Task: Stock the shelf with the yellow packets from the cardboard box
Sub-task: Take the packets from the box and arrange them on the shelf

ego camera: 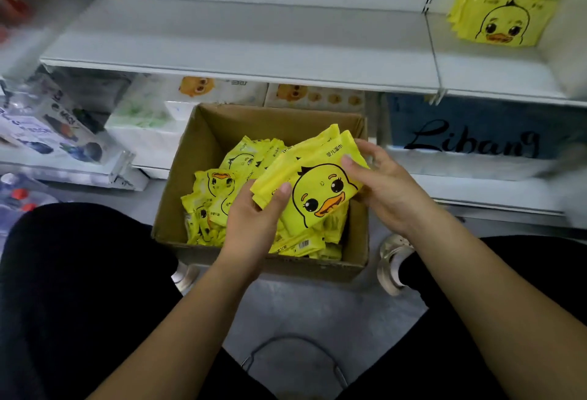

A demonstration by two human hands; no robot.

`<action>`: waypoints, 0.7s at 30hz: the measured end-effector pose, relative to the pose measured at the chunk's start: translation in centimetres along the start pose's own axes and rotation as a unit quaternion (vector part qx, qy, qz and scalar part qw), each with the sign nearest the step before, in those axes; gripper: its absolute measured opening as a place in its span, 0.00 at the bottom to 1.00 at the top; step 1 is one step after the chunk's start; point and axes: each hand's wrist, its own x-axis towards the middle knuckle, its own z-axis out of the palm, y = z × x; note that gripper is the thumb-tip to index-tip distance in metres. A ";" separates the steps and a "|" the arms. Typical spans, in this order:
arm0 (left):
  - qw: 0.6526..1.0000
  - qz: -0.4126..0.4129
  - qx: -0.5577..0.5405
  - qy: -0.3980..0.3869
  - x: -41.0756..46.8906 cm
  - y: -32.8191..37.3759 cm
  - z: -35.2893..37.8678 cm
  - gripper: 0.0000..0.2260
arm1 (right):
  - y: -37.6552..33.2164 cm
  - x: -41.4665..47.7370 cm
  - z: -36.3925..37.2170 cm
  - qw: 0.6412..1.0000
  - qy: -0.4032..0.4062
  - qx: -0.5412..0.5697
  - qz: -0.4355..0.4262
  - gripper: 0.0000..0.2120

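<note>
Over the cardboard box [203,152] and its loose packets [212,187], the left hand [254,218] pinches the 8 o'clock corner of a bundle of yellow packets [317,183], thumb on top and fingers curled beneath. The right hand [384,183] grips the bundle's 3 o'clock edge, thumb across the duck face. It looks like two or three packets. At 1 o'clock a stack [502,12] sits on the shelf [222,37].
</note>
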 end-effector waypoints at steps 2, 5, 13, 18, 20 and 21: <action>0.999 0.025 0.027 0.010 -0.1 0.3 -0.1 0.25 | 0.3 -0.1 -0.2 0.998 -0.008 -0.054 -0.012 0.28; 0.995 0.062 0.067 0.051 -0.6 0.8 0.2 0.21 | 0.4 -0.2 0.3 0.993 -0.009 -0.116 -0.024 0.21; 0.970 0.169 0.164 0.067 -1.5 1.5 0.1 0.18 | 0.5 -0.9 0.7 0.990 0.043 -0.099 -0.087 0.15; 0.974 0.115 0.185 0.055 -1.3 1.2 -0.1 0.09 | -0.1 -1.3 0.7 0.995 0.053 0.006 -0.087 0.06; 0.988 0.064 0.132 0.056 -1.2 0.9 -0.3 0.16 | -0.3 -1.5 0.9 0.994 0.046 0.048 -0.088 0.09; 0.992 0.040 0.105 0.053 -1.3 0.9 -0.4 0.18 | -0.4 -1.6 1.0 0.993 0.045 0.061 -0.092 0.11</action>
